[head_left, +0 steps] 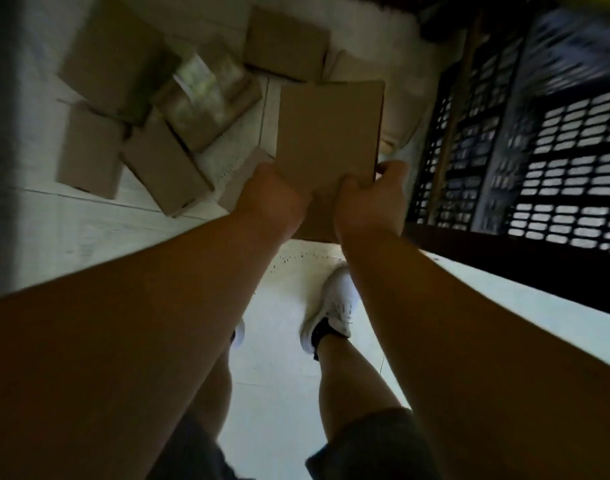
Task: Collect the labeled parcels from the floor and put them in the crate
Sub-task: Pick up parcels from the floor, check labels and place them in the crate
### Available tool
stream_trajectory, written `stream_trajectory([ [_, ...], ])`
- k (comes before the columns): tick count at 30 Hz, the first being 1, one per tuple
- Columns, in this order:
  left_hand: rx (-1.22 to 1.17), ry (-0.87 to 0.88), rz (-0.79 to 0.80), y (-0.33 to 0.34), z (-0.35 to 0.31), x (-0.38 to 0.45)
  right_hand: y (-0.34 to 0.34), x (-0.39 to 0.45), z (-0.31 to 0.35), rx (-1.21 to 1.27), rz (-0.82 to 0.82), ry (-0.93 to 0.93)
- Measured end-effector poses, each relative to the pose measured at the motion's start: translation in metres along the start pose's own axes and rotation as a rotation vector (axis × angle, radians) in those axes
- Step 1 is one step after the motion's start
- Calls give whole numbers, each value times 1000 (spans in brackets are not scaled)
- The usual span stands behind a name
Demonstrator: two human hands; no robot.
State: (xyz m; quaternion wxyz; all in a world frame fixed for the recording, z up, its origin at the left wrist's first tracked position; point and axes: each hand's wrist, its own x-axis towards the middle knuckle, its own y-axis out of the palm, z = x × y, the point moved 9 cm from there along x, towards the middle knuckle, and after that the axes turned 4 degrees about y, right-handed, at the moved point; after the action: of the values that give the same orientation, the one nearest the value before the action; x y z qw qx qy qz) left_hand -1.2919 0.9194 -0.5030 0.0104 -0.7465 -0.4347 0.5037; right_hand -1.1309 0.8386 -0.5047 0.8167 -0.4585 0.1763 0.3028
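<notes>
I hold a flat brown cardboard parcel (329,133) above the floor with both hands. My left hand (272,199) grips its near left corner and my right hand (373,199) grips its near right corner. No label shows on the side facing me. The black slatted plastic crate (553,161) stands to the right of the parcel, its near rim level with my right hand. Several more brown parcels (165,168) lie scattered on the pale floor to the left, one (199,98) wrapped in shiny clear film. The picture is blurred by motion.
Another brown box (286,43) lies at the back behind the held parcel, next to a white padded object (393,109). My feet in white shoes (334,306) stand on pale tiles (283,358) just below my hands.
</notes>
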Motion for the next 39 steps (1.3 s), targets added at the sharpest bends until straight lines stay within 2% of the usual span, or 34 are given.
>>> stream_trajectory([
  [3,-157,55,-80,-65,-35,-60,-54,-71,71,65,-4,-61],
  [6,-199,240,-165,-136,-95,-132,-114,-135,141,106,-36,-137],
  [8,-236,293,-193,-173,-123,-175,-151,-173,182,143,-43,-176],
  [11,-238,397,-256,-228,-166,-239,-198,-225,242,178,-63,-278],
  [16,-81,749,-435,-313,-233,-321,-245,-296,332,328,-82,-457],
  [20,-70,889,-515,-371,-264,-369,-264,-346,385,522,19,-543],
  [25,-130,991,-650,-432,-266,-423,-282,-413,447,591,145,-831],
  [27,-277,1026,-574,-440,-263,-441,-276,-442,467,586,267,-919],
  [29,-476,1000,-453,-440,-258,-455,-268,-468,478,599,419,-986],
  [30,-530,961,-462,-441,-251,-462,-265,-479,480,605,479,-1034],
  [32,-601,870,-574,-446,-233,-474,-261,-495,476,599,556,-1159],
  [36,-819,652,-822,-440,-171,-499,-246,-515,449,355,645,-1364],
  [39,-964,517,-905,-403,-119,-520,-240,-514,422,222,568,-1409],
])
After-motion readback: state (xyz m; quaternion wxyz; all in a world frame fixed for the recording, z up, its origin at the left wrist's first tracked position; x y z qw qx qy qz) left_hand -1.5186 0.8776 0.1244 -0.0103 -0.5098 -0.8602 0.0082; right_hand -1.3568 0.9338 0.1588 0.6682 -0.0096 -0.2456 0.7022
